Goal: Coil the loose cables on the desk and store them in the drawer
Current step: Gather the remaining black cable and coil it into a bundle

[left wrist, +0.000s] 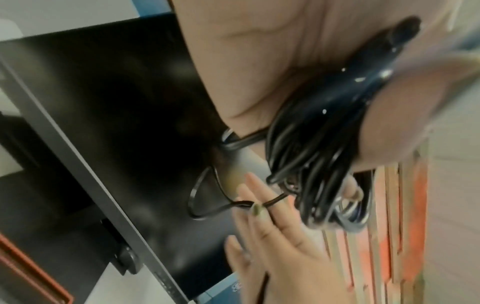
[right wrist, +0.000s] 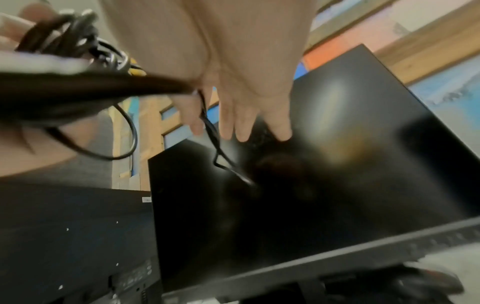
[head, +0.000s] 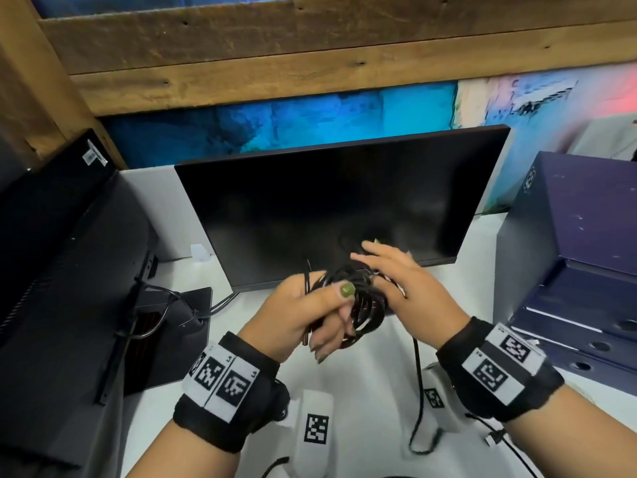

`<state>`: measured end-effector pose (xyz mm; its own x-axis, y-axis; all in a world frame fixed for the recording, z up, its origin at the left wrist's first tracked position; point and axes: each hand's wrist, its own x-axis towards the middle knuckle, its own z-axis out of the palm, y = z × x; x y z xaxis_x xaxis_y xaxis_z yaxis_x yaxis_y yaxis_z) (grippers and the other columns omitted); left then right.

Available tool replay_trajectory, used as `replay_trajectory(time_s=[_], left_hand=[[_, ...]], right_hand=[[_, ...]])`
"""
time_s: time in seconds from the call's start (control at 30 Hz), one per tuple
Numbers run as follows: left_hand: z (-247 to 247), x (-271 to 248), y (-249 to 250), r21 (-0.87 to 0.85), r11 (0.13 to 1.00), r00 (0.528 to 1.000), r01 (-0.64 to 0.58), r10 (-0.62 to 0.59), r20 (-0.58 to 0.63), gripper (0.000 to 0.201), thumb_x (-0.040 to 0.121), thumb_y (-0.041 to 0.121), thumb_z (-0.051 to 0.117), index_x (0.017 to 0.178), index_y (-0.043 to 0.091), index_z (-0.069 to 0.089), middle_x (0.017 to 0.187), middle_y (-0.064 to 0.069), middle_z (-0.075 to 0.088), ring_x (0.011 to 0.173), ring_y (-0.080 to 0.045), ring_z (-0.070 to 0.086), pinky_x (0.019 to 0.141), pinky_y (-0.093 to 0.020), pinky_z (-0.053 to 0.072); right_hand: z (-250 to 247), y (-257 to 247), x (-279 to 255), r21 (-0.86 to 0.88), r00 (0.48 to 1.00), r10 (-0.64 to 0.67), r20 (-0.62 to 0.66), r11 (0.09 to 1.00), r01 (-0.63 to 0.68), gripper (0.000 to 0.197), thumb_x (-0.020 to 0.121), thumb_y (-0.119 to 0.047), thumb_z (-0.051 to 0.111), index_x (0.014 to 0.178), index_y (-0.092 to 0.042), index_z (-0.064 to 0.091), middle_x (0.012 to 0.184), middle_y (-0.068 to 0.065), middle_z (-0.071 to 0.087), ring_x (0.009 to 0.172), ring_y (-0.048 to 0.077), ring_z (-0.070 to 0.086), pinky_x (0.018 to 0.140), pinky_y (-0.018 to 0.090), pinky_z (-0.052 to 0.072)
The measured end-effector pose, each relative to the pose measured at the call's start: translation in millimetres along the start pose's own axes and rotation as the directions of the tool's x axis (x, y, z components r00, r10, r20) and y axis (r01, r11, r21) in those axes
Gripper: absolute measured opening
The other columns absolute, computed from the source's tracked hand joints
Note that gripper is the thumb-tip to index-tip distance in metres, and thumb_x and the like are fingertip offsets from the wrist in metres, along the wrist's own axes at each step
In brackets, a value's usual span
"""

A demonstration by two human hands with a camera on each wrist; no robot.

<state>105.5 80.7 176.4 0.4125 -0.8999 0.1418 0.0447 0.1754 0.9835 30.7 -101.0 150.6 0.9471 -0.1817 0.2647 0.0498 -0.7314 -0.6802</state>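
My left hand (head: 310,312) grips a bundle of coiled black cable (head: 365,301), thumb pressed across the loops, held above the white desk (head: 362,381) in front of the monitor. My right hand (head: 396,270) is against the far side of the coil with its fingers stretched out. In the left wrist view the coil (left wrist: 311,164) fills my palm, and a thin loose strand (left wrist: 207,207) runs out to the right hand (left wrist: 272,236), where the thumb pins it against the fingers. The right wrist view shows that strand (right wrist: 207,121) passing between the fingers. No drawer is in view.
A dark monitor (head: 327,208) stands just behind my hands. The back of a second monitor (head: 69,253) stands at the left with plugged-in cords. A dark blue box (head: 579,236) sits on the right. Another black cable (head: 418,374) and two white tagged objects (head: 315,426) lie on the near desk.
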Motion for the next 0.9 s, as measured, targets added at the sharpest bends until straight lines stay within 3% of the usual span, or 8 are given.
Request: replay_trajectory(time_s=[0.1,0.17,0.27,0.4,0.5,0.7,0.8,0.9], left_hand=[[-3,3,5,-0.052,0.992,0.982,-0.118,0.108,-0.154,0.031,0.086,0.033,0.052,0.062,0.014,0.055,0.032,0.006,0.034,0.029,-0.016,0.04,0.063,-0.034,0.047],[-14,3,10,-0.065,0.98,0.932,-0.186,0.155,-0.328,0.033,0.086,0.036,0.053,0.061,0.014,0.054,0.032,0.006,0.029,0.029,-0.016,0.035,0.064,-0.028,0.048],[-38,1,20,-0.073,0.944,0.766,-0.321,0.214,-0.606,0.039,0.095,0.036,0.046,0.063,0.016,0.05,0.034,0.005,0.026,0.031,-0.016,0.031,0.061,-0.025,0.048],[-62,-5,43,-0.017,0.867,0.465,-0.498,0.25,-0.849,0.054,0.101,0.033,0.041,0.05,0.023,0.055,0.039,0.006,0.032,0.032,-0.014,0.029,0.056,-0.024,0.044],[-70,-11,51,0.028,0.828,0.357,-0.56,0.272,-0.894,0.056,0.1,0.036,0.044,0.047,0.023,0.056,0.042,0.005,0.035,0.034,-0.014,0.029,0.056,-0.026,0.042],[-55,-2,49,0.062,0.798,0.359,-0.6,0.337,-0.87,0.053,0.101,0.039,0.04,0.053,0.024,0.056,0.041,0.004,0.033,0.036,-0.015,0.033,0.063,-0.028,0.045],[-47,7,47,0.147,0.843,0.452,-0.518,0.415,-0.79,0.044,0.101,0.036,0.037,0.063,0.018,0.051,0.037,0.003,0.032,0.034,-0.017,0.034,0.061,-0.027,0.046],[-32,16,37,0.227,0.889,0.583,-0.397,0.435,-0.686,0.038,0.097,0.037,0.038,0.068,0.013,0.046,0.036,0.004,0.034,0.035,-0.02,0.036,0.059,-0.026,0.046]], right_hand=[[10,4,-10,0.157,0.998,0.047,0.041,0.986,-0.053,0.052,0.101,-0.018,0.036,0.139,-0.052,0.025,0.132,-0.028,0.048,0.119,-0.015,0.043,0.107,0.012,0.031],[12,12,-15,0.253,0.995,0.099,0.021,0.962,-0.101,0.051,0.103,-0.018,0.032,0.14,-0.052,0.028,0.122,-0.024,0.059,0.109,-0.013,0.054,0.099,0.009,0.036],[13,31,-16,0.406,0.973,0.219,-0.074,0.898,-0.171,0.04,0.103,-0.012,0.029,0.124,-0.037,0.053,0.095,-0.001,0.073,0.09,0.008,0.068,0.09,0.019,0.046],[13,64,-18,0.41,0.921,0.372,-0.112,0.862,-0.298,0.036,0.103,-0.011,0.029,0.108,-0.03,0.059,0.075,0.01,0.07,0.07,0.018,0.063,0.068,0.018,0.044],[14,86,-21,0.337,0.891,0.444,-0.09,0.856,-0.392,0.034,0.103,-0.017,0.028,0.107,-0.028,0.06,0.071,0.013,0.067,0.065,0.019,0.059,0.071,0.026,0.044],[21,99,-11,0.204,0.816,0.577,-0.039,0.804,-0.558,0.031,0.102,-0.021,0.029,0.107,-0.021,0.06,0.068,0.011,0.06,0.062,0.022,0.054,0.065,0.03,0.044],[27,89,-9,0.096,0.823,0.566,0.04,0.818,-0.567,0.033,0.1,-0.012,0.039,0.124,-0.028,0.055,0.109,0.008,0.061,0.095,0.023,0.058,0.085,0.028,0.042],[21,53,-10,0.012,0.905,0.416,0.086,0.908,-0.419,0.057,0.097,-0.024,0.051,0.147,-0.036,0.027,0.144,-0.006,0.039,0.134,0.015,0.038,0.099,0.019,0.028]])
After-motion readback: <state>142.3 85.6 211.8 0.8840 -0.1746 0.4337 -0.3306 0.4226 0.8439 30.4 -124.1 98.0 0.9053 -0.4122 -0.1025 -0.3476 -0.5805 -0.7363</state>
